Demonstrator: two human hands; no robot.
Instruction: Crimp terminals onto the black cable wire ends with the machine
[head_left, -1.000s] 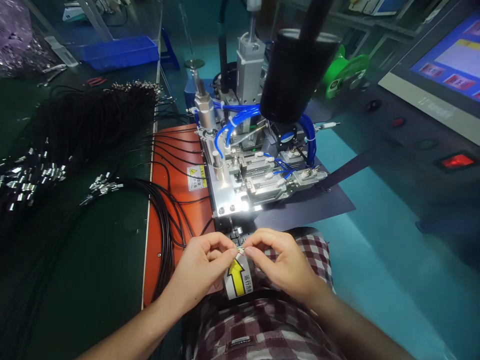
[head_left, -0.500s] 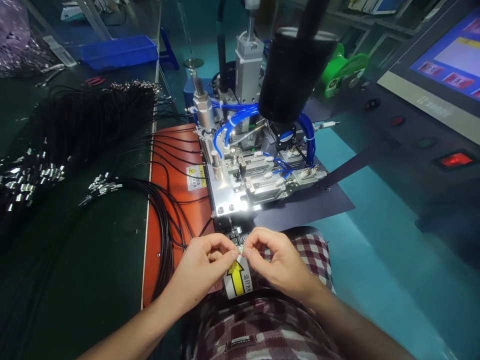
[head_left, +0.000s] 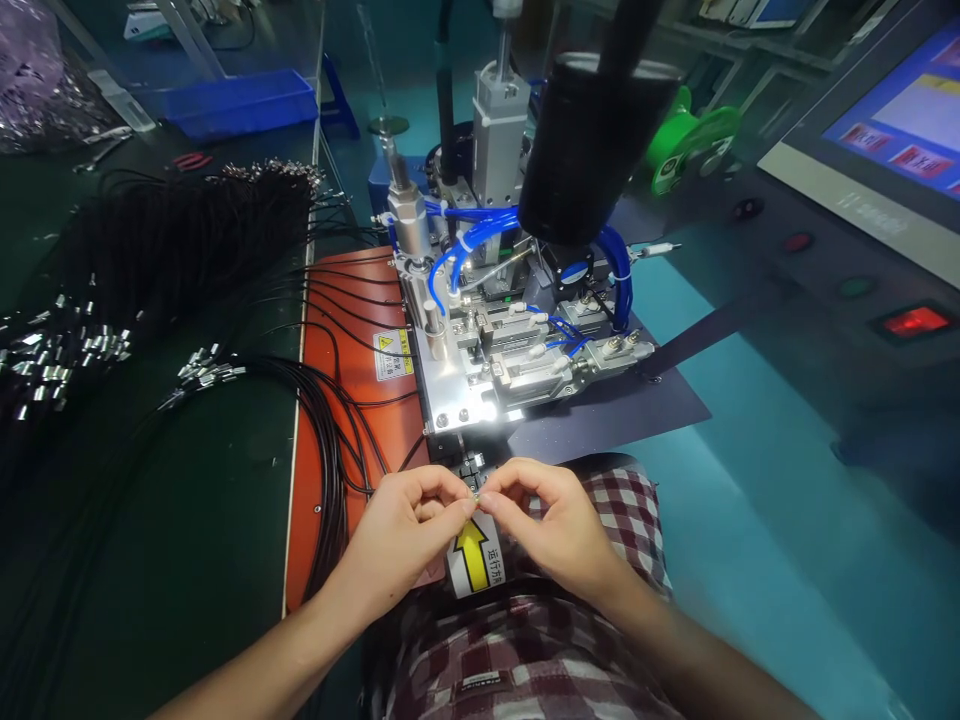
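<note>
My left hand (head_left: pixel 409 528) is closed in a pinch, thumb against forefinger, in front of the machine (head_left: pixel 480 350). Facing it, my right hand (head_left: pixel 555 522) pinches the same way, and the fingertips of both hands meet. A tiny light piece shows between them, too small to name. Just beyond the fingertips is a small black-and-metal fixture (head_left: pixel 472 467) at the machine's front edge. Below them lies a white label with a yellow arrow (head_left: pixel 474 562). A bundle of black cables (head_left: pixel 328 480) runs down beside my left hand and passes behind that wrist.
More black cables (head_left: pixel 195 230) with metal ends are heaped on the dark green table (head_left: pixel 225 520). Several single cables cross the orange plate (head_left: pixel 315 350) into the machine. A black cylinder (head_left: pixel 592 150) hangs above it. A screen panel (head_left: pixel 892 130) stands right; a blue tray (head_left: pixel 240 103) lies behind.
My right fingertips have shifted slightly left and up, closing the small gap to my left fingertips. The left hand has hardly moved.
</note>
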